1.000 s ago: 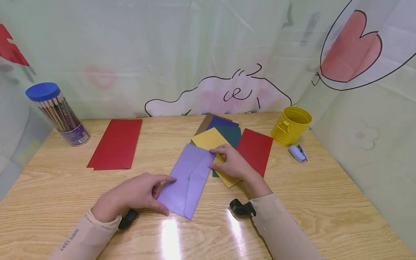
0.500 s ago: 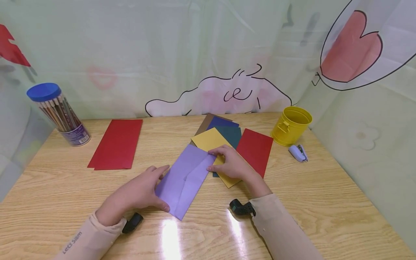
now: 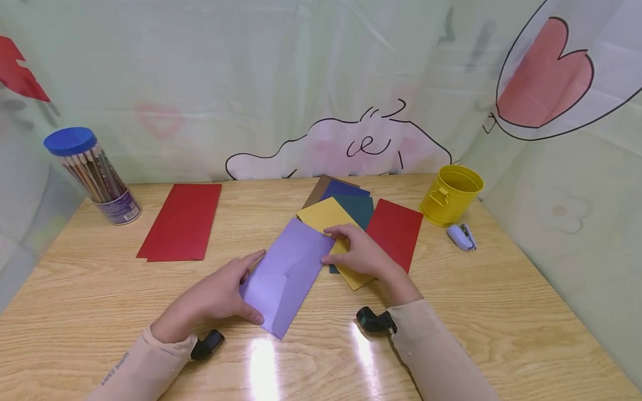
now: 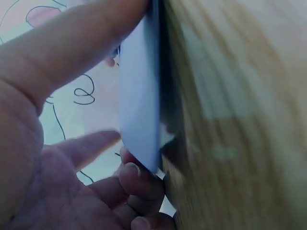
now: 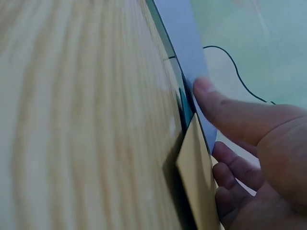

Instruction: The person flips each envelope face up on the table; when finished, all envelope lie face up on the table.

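Note:
A purple envelope (image 3: 287,275) lies slanted in front of the person in the head view, its pointed flap facing up. The left hand (image 3: 220,295) holds its left side, thumb near the bottom corner. In the left wrist view the envelope (image 4: 140,96) stands off the wood, with curled fingers (image 4: 139,179) at its edge. The right hand (image 3: 358,253) grips the envelope's upper right corner. Its thumb (image 5: 225,105) presses the purple paper in the right wrist view. Under that hand lies a yellow envelope (image 3: 321,214), partly hidden.
Teal (image 3: 359,207), blue (image 3: 346,190) and brown envelopes (image 3: 317,189) overlap behind the yellow one. A red envelope (image 3: 396,231) lies right, more red envelopes (image 3: 183,223) left. A pencil tub (image 3: 117,209), a yellow bucket (image 3: 446,200) and a lilac stapler (image 3: 461,237) stand around.
The left hand has shifted its hold to the envelope's left edge, index finger off its face. The envelope's near end has swung slightly left. The right hand stays nearly still.

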A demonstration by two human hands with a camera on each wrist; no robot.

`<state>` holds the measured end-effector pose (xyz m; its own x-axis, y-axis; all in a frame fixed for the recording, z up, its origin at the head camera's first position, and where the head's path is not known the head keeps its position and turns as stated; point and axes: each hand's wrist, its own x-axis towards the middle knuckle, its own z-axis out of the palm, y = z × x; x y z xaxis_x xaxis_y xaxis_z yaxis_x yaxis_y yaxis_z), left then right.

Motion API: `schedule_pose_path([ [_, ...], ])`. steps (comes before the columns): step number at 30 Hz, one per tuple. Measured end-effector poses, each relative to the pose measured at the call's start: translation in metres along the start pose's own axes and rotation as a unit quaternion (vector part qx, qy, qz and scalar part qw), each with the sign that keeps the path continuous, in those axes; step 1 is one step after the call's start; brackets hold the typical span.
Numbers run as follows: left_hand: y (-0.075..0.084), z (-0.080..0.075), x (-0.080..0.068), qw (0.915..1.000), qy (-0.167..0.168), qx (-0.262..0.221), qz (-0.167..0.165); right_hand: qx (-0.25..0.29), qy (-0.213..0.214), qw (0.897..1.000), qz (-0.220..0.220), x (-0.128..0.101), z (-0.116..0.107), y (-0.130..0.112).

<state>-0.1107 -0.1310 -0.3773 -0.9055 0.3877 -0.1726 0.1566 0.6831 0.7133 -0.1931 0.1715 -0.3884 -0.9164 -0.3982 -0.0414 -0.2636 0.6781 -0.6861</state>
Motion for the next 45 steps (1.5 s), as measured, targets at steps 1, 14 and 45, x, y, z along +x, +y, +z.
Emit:
schedule_pose_path([
  [1, -0.001, -0.001, 0.0, 1.0, -0.002, -0.002, 0.003, 0.007, 0.0, 1.0, 0.002, 0.0, -0.001, 0.0],
  [14, -0.015, -0.028, -0.005, 0.9988, 0.042, 0.001, -0.025, 0.054, 0.008, 0.998, 0.035, 0.0, -0.011, 0.005],
  [45, -0.083, -0.093, -0.027, 0.95, 0.231, 0.112, -0.178, 0.05, 0.001, 0.998, 0.04, -0.002, -0.011, 0.002],
])
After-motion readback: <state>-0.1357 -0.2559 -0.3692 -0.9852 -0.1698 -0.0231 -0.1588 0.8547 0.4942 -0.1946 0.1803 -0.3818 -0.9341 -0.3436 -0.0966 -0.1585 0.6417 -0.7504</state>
